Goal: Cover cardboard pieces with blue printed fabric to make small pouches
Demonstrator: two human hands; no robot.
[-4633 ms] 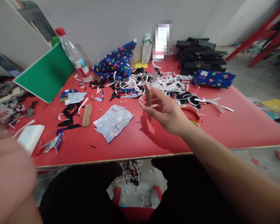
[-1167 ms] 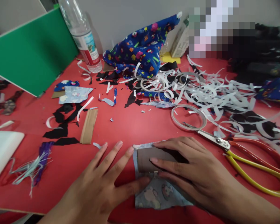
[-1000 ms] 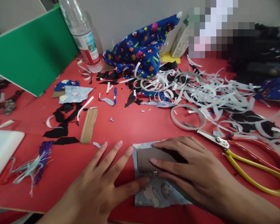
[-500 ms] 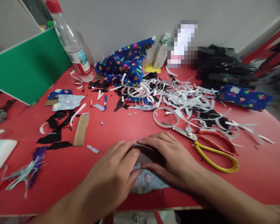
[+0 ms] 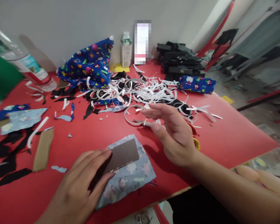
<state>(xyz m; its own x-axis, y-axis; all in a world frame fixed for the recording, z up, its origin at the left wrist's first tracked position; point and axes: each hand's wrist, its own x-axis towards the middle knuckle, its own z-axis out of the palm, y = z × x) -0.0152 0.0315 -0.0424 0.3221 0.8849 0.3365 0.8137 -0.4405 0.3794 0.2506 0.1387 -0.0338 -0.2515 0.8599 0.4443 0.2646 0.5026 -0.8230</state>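
A dark grey-brown rectangular card (image 5: 127,154) lies on a piece of light blue patterned fabric (image 5: 134,174), whose edges stick out around it. My left hand (image 5: 84,177) grips the card's left end, with the fingers at its far edge and the thumb at its near edge. Raised off the table, my right hand (image 5: 175,133) is open and holds nothing, its fingers apart. Under and behind it lie scissors with one red and one yellow handle (image 5: 196,144), mostly hidden. A roll of clear tape (image 5: 128,122) rests beside the scissor blades.
White strips (image 5: 151,90) and black scraps heap up behind. Dark blue printed fabric (image 5: 91,62), a plastic bottle (image 5: 35,70), a carton (image 5: 126,51) and a black stack (image 5: 179,59) line the wall. At left lie a brown cardboard strip (image 5: 43,151) and fabric scraps (image 5: 25,118).
My right hand has let go of the card and fabric and lifted away to the right, uncovering them. My left hand stays on the card. The view has swung right.
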